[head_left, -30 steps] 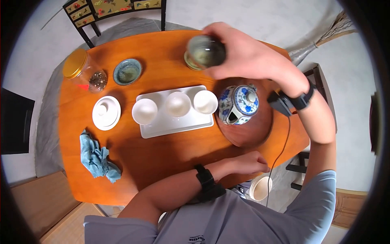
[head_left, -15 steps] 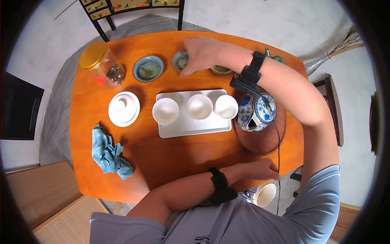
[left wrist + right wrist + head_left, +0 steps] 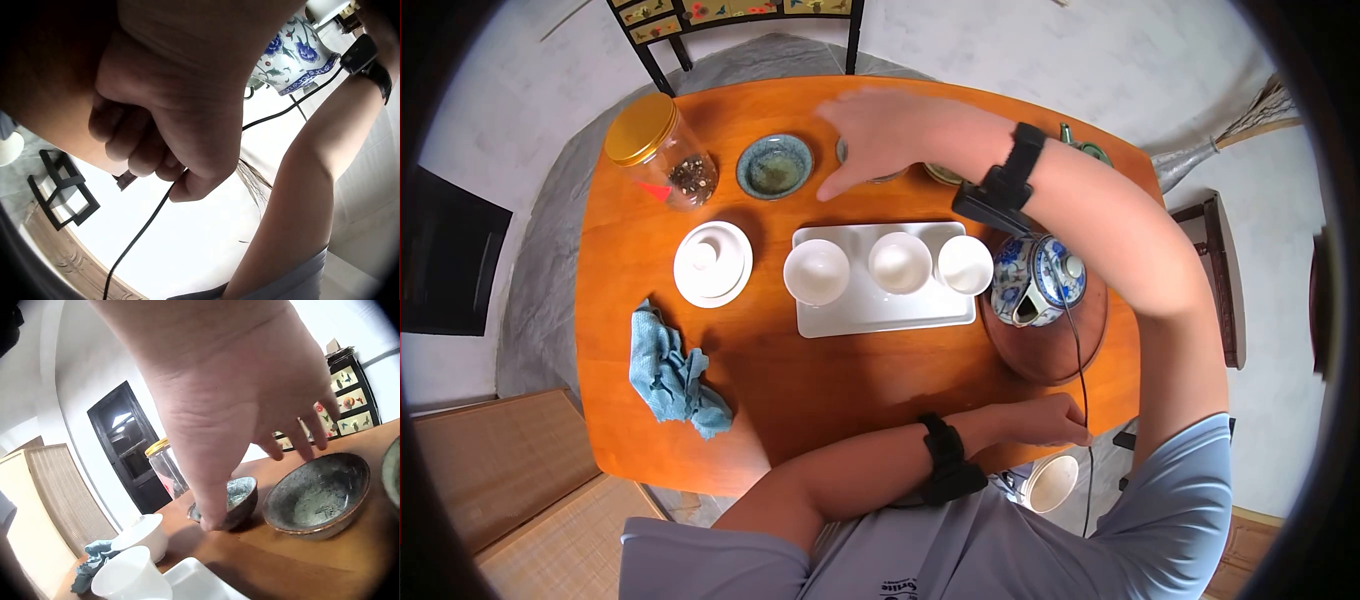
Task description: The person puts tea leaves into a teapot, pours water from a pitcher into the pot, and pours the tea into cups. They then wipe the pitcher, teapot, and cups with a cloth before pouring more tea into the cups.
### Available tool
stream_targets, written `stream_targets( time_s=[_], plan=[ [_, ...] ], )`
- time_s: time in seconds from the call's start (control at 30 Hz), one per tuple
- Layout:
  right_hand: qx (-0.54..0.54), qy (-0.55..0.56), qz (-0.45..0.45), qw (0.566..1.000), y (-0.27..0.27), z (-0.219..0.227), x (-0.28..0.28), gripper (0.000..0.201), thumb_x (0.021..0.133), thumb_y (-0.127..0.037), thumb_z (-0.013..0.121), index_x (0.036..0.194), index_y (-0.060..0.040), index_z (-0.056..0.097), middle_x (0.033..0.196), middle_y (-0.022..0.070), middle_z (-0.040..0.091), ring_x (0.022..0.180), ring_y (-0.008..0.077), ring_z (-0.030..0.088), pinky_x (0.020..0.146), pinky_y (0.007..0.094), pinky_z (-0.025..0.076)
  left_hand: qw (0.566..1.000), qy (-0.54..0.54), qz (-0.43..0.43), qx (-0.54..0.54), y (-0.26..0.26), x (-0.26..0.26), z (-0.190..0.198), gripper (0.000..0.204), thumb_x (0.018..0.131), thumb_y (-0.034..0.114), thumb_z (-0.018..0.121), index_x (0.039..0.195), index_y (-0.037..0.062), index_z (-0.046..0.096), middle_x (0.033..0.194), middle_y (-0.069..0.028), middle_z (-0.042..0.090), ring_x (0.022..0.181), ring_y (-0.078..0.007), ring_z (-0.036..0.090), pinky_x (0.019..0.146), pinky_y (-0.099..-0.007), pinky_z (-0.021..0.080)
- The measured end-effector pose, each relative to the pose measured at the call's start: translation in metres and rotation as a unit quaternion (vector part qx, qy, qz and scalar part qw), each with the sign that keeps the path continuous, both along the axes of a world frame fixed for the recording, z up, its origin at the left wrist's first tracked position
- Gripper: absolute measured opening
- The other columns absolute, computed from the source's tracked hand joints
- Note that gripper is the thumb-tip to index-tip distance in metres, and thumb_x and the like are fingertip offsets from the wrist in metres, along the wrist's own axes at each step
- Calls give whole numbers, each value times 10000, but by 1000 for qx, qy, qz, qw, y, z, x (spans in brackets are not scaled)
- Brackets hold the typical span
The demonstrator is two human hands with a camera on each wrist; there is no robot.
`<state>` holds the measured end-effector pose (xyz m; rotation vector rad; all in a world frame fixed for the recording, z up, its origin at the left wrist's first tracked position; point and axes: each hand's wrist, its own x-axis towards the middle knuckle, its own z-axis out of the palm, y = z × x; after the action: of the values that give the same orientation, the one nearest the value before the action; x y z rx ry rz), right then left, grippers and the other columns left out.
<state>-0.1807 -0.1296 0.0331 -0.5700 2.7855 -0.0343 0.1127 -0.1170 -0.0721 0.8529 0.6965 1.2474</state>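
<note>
1. Right now the right hand (image 3: 880,125) hovers spread over the glazed grey-green ceramic bowl with a brown rim (image 3: 315,494) at the far edge of the oval orange wooden table (image 3: 840,380); fingers are relaxed and hold nothing. In the right wrist view the bowl sits flat on the wood, just under the fingertips.
2. Left hand (image 3: 1045,420) is a closed fist at the near table edge, curled beside or on the thin black cable (image 3: 144,228); can't tell whether it pinches the cable.
3. Second, smaller speckled blue-green glazed bowl (image 3: 774,166) stands just left of the first, apart from it.
4. Risk, my read: the right forearm spans the blue-and-white floral porcelain teapot (image 3: 1036,278) on its round dark wooden tray (image 3: 1050,350). A low elbow or a snagged cable could tip it.
5. Risk: smooth glaze on polished wood, so a nudged bowl could slide into its neighbour.
6. Nearer: three plain white handleless porcelain cups (image 3: 898,262) on a white rectangular tray (image 3: 870,320).
</note>
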Motion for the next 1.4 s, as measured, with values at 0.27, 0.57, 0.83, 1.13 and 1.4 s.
stream_targets(
  time_s=[0.27,0.57,0.83,1.13,1.4],
  plan=[
    [-107,2,128,986,-41,-24,-21,922,723,-459,900,1444,-32,517,1371,201,595,1239,393,598,1035,467,494,997,-72,-10,36,-1,2,-1,450,995,392,640,638,149,515,616,91,408,560,-50,342,537,-286,275],
    [-109,-2,88,990,-50,-27,-23,926,693,-436,905,1415,-4,517,1314,204,598,1188,383,624,969,459,527,996,-84,-12,25,-2,3,2,472,1012,399,612,632,161,465,615,92,371,560,-52,322,537,-287,253],
    [-209,74,-22,975,-5,30,15,847,734,-393,906,1391,-6,538,1308,164,614,1148,285,656,978,385,538,998,-64,-7,13,-1,5,2,458,1010,389,631,640,158,490,612,88,390,557,-52,329,530,-284,256],
    [-318,97,-172,927,140,90,124,766,760,-313,912,1362,16,572,1140,114,716,1054,197,673,957,333,538,1000,0,13,-6,-1,2,5,469,1009,364,639,623,137,497,601,76,421,538,-51,352,508,-286,267],
    [-318,147,-354,867,253,114,250,807,776,-300,906,1393,65,535,1196,113,690,1133,162,636,1031,319,493,999,25,16,23,-5,-2,6,483,1043,354,589,625,135,488,593,64,438,554,-56,382,523,-285,277]
  ],
)
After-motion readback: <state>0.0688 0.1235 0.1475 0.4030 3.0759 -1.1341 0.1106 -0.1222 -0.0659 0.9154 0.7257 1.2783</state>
